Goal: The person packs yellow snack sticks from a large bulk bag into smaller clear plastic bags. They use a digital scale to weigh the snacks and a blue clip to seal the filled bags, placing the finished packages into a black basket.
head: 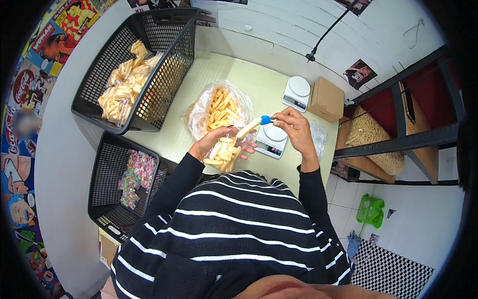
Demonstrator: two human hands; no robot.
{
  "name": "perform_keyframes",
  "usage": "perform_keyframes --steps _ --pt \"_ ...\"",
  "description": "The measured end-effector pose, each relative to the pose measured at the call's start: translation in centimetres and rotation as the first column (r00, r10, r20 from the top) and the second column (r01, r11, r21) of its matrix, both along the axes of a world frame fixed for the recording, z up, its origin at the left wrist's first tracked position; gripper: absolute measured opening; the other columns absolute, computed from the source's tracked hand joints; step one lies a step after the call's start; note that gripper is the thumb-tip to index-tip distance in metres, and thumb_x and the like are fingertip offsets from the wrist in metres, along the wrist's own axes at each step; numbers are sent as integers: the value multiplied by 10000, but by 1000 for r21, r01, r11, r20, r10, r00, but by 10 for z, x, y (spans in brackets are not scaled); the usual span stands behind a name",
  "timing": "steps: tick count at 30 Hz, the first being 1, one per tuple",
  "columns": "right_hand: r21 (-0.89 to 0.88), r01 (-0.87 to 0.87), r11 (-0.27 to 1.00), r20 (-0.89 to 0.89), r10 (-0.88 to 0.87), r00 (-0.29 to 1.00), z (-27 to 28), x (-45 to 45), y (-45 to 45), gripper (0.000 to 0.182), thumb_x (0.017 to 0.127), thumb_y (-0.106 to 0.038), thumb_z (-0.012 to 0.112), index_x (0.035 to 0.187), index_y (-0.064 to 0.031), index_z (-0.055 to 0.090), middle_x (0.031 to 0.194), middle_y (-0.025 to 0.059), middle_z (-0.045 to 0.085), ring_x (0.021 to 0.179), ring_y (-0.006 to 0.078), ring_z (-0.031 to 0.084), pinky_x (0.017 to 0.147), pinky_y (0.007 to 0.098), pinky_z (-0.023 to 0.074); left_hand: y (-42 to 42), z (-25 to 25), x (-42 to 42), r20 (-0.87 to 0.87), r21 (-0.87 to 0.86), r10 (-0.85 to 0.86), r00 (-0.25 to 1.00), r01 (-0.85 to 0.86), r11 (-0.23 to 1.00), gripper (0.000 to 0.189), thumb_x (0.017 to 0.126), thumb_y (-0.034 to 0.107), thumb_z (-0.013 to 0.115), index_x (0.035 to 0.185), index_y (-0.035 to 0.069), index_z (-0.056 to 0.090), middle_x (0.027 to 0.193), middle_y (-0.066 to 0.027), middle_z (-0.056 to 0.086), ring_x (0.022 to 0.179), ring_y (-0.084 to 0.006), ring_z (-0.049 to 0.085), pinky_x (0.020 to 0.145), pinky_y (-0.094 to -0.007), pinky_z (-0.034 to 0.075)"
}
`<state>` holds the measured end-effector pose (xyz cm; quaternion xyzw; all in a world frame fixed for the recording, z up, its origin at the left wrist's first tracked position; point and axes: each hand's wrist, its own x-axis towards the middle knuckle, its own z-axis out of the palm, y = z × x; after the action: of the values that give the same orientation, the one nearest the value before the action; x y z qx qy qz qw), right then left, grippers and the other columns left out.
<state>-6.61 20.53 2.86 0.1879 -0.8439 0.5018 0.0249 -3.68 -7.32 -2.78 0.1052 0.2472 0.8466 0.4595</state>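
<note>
My left hand point(209, 142) holds a small clear plastic bag point(223, 154) that is partly filled with pale yellow snack sticks. Between the fingertips of my right hand point(295, 125) is a small blue-tipped tool point(266, 120), its handle mostly hidden. The blue tip grips one long snack stick point(249, 127), whose lower end reaches the mouth of the small bag. Just beyond my left hand, a large clear plastic bag point(244, 98) lies open on the table with many more sticks inside. A white kitchen scale point(274, 132) sits under and beside my right hand.
A second kitchen scale point(298, 86) and a cardboard box point(326, 99) stand at the back right. Flat clear plastic bags point(318, 140) lie by the table's right edge. Left are a black basket point(179, 71) of packed snacks and another basket point(108, 175) with colourful packets. A metal shelf point(403, 146) borders the right.
</note>
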Motion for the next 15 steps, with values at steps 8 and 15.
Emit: perform_keyframes --steps 8,15 --pt "226 -192 955 -22 202 979 23 -9 15 196 855 -187 740 994 -52 766 824 29 592 791 162 570 693 306 438 -3 -7 4 1 -59 -70 998 70 996 686 1013 415 445 1505 -48 326 1360 -357 500 1230 -426 565 1049 -505 470" --pt "287 -338 896 83 328 941 21 -23 5 248 843 -298 741 1022 -130 780 888 21 648 857 202 624 740 339 483 -3 -13 2 -1 -32 -94 996 94 995 676 1020 414 433 1500 -52 333 1362 -366 497 1243 -433 558 1056 -505 463"
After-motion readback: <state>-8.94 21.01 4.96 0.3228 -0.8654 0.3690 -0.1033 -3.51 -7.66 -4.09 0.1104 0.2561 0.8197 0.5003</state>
